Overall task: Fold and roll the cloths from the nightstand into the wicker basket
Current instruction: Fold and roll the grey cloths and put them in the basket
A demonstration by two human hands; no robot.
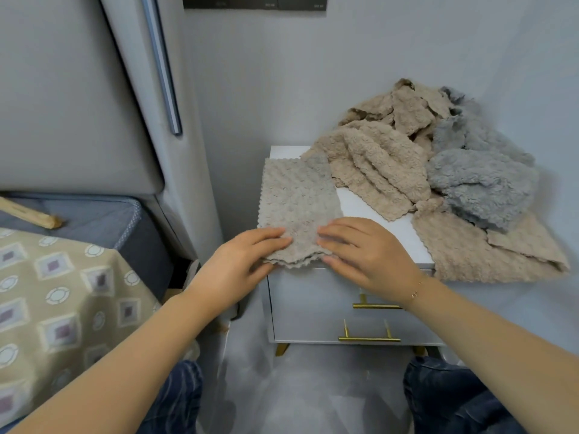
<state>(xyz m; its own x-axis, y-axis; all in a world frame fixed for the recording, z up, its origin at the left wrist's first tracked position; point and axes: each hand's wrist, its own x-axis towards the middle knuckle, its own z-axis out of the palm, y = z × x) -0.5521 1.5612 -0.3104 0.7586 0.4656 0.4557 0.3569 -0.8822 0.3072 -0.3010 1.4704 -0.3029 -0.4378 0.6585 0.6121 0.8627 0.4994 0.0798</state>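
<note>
A folded beige cloth (297, 198) lies as a long strip on the left part of the white nightstand (376, 214). My left hand (238, 264) pinches its near left corner, thumb under the layered edge and fingers on top. My right hand (366, 249) holds the near right corner the same way, thumb under the edge. A heap of beige cloths (382, 151) and grey cloths (482, 183) covers the right and back of the nightstand, some hanging over its right edge. No wicker basket is in view.
A bed with a patterned beige cover (62, 308) and a grey padded headboard (72, 104) stands to the left. The nightstand has two drawers with gold handles (369, 339). My knees (454, 399) are below, on a grey floor.
</note>
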